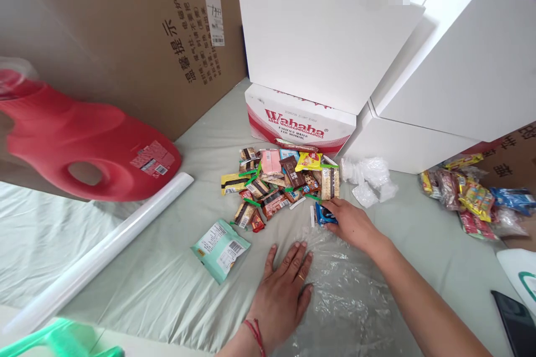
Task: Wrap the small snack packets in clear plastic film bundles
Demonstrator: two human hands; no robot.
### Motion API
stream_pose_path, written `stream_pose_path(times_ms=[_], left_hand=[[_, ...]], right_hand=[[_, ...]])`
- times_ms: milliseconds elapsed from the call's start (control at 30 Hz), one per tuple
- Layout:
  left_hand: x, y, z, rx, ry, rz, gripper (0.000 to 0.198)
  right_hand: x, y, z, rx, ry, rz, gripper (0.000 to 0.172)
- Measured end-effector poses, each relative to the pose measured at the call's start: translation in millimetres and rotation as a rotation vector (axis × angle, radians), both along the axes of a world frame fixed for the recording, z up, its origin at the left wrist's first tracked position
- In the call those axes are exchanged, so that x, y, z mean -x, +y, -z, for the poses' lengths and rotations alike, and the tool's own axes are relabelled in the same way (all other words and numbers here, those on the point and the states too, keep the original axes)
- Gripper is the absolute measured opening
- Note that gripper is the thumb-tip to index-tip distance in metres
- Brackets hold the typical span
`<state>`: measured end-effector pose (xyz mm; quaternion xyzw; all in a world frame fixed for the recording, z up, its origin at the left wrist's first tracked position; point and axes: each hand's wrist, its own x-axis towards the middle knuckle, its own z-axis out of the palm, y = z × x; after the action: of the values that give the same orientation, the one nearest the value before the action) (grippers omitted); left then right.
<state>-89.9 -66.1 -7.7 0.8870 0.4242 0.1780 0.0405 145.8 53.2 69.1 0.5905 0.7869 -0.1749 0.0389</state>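
Pinching small blue packet [324, 215] at near edge of snack pile [280, 181] with closed fingertips of right hand [354, 226]; pressing left hand [285, 284] flat and spread on crinkled clear film [343, 295] just below. Risk, judged: could slip from so light a hold, or drag touching wrappers along; could shift film on lifting palm. Nearby: green pouch [220, 248] left of palm, white roll [104, 251] and red jug [84, 145] further left, Wahaha carton [299, 120] behind pile, crumpled clear bags [371, 178] to right. No obstruction between packet and film.

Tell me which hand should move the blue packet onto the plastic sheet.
Probably right: the right hand grips the blue packet by the pile; the left hand lies flat on the sheet.
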Motion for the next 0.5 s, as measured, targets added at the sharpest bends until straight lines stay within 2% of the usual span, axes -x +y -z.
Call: stream_pose_path(times_ms=[367, 500], left_hand=[[-2.3, -3.2, 11.5, 0.031, -0.060, -0.018, 0.052], [-2.5, -2.2, 11.6, 0.005, -0.084, -0.016, 0.051]], right_hand=[[17.3, 1.9, 0.1, -0.008, -0.173, -0.041, 0.056], [16.2, 3.4, 9.3, 0.016, -0.087, 0.012, 0.056]])
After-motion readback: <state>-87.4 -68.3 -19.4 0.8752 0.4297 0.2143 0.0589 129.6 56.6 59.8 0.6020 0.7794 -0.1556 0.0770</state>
